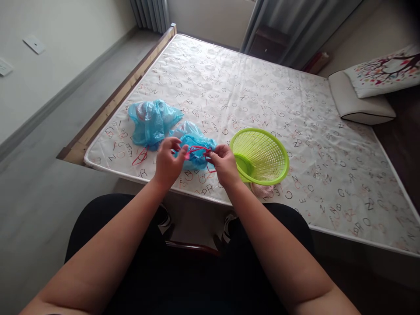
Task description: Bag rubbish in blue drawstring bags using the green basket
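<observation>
Soft light comes from 12 o'clock, glaring off the mattress (210,65) there; shadow pools toward 6 o'clock, a dark blur smudges the 2 o'clock corner, wide-angle distortion stretches the edges

Loose printed capitals (361,226) cover the mattress (315,144) — some dark, some orange. N (112,157) and O (120,154) stand by its near left corner, R (142,173) along the near edge; farther right on that edge — B, R, O in a row.

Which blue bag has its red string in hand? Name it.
The blue bag nearer the green basket: the right hand pinches its red string. The other bag has its string loose on the mattress.
</observation>
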`<state>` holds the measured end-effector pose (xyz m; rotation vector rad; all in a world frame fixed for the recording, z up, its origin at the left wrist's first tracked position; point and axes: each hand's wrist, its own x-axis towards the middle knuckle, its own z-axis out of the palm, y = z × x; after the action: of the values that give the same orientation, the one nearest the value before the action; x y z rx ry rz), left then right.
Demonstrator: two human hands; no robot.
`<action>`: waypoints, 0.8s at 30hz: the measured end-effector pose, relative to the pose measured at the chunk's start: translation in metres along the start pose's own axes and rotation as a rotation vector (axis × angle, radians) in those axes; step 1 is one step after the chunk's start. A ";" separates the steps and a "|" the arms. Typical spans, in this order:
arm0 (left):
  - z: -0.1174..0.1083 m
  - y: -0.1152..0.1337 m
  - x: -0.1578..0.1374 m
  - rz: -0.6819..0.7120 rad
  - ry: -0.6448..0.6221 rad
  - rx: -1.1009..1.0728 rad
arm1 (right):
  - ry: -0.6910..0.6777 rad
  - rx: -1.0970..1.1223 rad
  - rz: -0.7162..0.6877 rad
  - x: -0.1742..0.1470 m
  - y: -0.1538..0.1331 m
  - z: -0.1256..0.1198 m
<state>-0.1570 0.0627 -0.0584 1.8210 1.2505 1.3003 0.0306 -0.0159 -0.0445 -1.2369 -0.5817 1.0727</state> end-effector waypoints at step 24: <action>-0.012 0.026 0.010 -0.448 -0.341 -0.658 | 0.017 0.056 0.141 0.001 -0.007 0.003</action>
<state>-0.1575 0.0606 -0.0284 1.1460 0.8376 0.9416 0.0305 -0.0133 -0.0375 -1.2505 -0.4540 1.1873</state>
